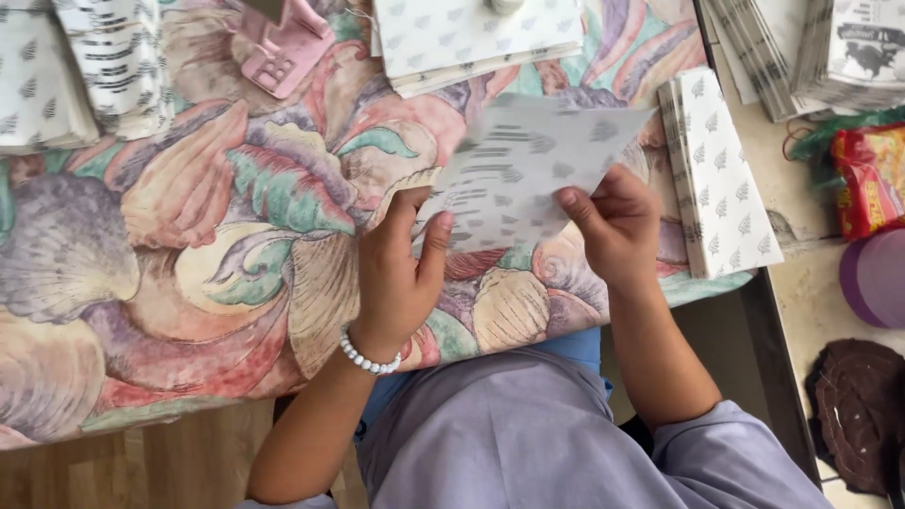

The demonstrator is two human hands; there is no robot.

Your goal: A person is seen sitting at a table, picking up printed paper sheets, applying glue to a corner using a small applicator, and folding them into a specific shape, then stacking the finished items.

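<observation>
Both my hands hold one white paper sheet (528, 170) printed with small grey leaf marks and grey lines, lifted above the flowery tablecloth (189, 236). My left hand (396, 273), with a white bead bracelet at the wrist, pinches the sheet's lower left edge. My right hand (613, 221) grips its lower right edge. The sheet is blurred by motion and looks partly folded.
A stack of the same patterned paper (721, 179) lies right of my hands, another stack (471, 38) at the top middle, more (66, 75) at top left. A pink tool (283, 47) lies near the top. A red packet (872, 179) and piles of flat bags (811, 47) lie at the right.
</observation>
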